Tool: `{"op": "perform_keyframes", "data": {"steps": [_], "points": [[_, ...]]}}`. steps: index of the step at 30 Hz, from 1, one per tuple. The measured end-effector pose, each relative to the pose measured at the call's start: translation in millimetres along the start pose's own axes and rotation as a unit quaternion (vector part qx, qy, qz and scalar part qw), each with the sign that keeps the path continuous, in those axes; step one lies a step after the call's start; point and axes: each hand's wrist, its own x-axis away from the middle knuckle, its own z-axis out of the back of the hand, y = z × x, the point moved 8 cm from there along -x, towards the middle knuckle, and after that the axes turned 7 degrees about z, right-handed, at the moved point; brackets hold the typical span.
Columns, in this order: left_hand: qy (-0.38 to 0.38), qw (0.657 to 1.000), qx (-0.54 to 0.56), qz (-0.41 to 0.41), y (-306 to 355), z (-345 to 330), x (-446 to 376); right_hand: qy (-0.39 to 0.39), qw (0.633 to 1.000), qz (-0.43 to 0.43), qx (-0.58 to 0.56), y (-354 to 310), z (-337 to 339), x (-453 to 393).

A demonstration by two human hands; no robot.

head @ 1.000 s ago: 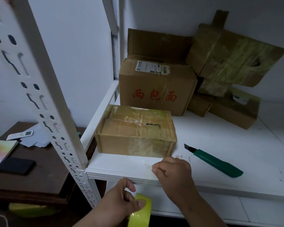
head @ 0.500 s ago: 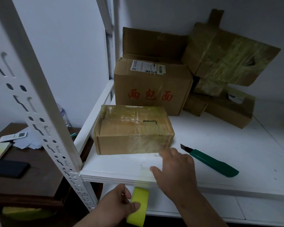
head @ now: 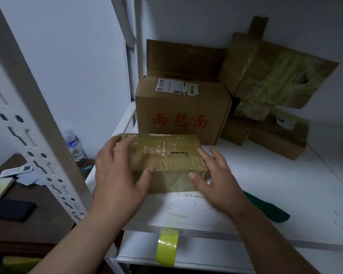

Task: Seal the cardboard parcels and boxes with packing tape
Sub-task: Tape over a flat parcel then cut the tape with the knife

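Small flat cardboard parcel (head: 162,163) sits on the white shelf (head: 265,184), near its front left corner, wrapped in glossy, wrinkled yellowish tape with a jagged dark slit in the top face. My left hand (head: 121,175) is spread over the parcel's left end, fingers reaching across the top, thumb against the front face. My right hand (head: 216,178) is spread at the right front corner, thumb touching the front face, fingers straight along the right side. Neither hand curls round anything. The roll of yellow-green packing tape (head: 166,248) hangs below the shelf's front edge by its own strip, which is stuck to the lip. A green-handled knife (head: 269,210) lies on the shelf to the right, partly hidden by my right forearm. Behind the parcel stands a taller plain brown box (head: 182,115) with red characters on its front and a white shipping label on top, flaps up. To its right, a loose heap of tape-covered boxes (head: 273,84), one tilted against the wall. The perforated white steel upright (head: 28,115) crosses the left; beyond it a dark wooden bench (head: 38,220) with a clear plastic bottle (head: 74,143), a white remote (head: 16,171) and a black phone (head: 10,209).
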Motion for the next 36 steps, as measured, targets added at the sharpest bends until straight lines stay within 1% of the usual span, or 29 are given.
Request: {"op": "perform_keyframes", "data": {"steps": [1,2,3,4,5,7,9,11,12,14,17,20,22,25,28,32,36], "points": [[-0.027,0.997,0.032,0.069,-15,-8,-7,-0.021,0.998,-0.016,-0.059,3,-5,-1],[-0.049,0.986,0.081,0.135,-29,-17,-9,-0.032,0.992,-0.024,-0.116,4,-9,0],[-0.057,0.971,0.129,0.191,-40,-22,-9,-0.037,0.986,-0.03,-0.157,3,-12,2],[-0.055,0.957,0.168,0.228,-48,-26,-9,-0.037,0.983,-0.031,-0.175,3,-13,3],[-0.049,0.949,0.187,0.248,-50,-26,-9,-0.032,0.984,-0.03,-0.174,2,-12,5],[-0.042,0.943,0.211,0.254,-47,-25,-10,-0.018,0.988,-0.024,-0.154,2,-6,8],[-0.023,0.941,0.229,0.249,-36,-22,-13,-0.008,0.989,-0.011,-0.144,1,4,13],[-0.001,0.943,0.244,0.227,-12,-14,-18,0.015,0.992,-0.001,-0.128,2,24,20],[0.005,0.945,0.249,0.213,2,-12,-20,0.036,0.993,-0.001,-0.116,4,37,24],[-0.011,0.946,0.262,0.19,32,-17,-22,0.087,0.992,-0.007,-0.089,13,66,35],[-0.061,0.946,0.28,0.154,76,-39,-18,0.141,0.988,-0.03,-0.051,38,105,57],[-0.123,0.946,0.269,0.134,122,-71,-8,0.166,0.982,-0.082,-0.034,72,141,85],[-0.169,0.939,0.279,0.113,152,-95,-3,0.186,0.975,-0.122,-0.017,94,165,107],[-0.237,0.921,0.298,0.083,203,-134,8,0.229,0.955,-0.189,-0.007,125,197,151],[-0.294,0.906,0.301,0.044,254,-178,34,0.265,0.937,-0.229,0.002,157,228,199],[-0.381,0.871,0.309,0.018,325,-242,76,0.305,0.907,-0.289,0.006,203,267,263],[-0.426,0.851,0.305,-0.018,398,-305,125,0.339,0.881,-0.33,0.005,258,315,323]]}}
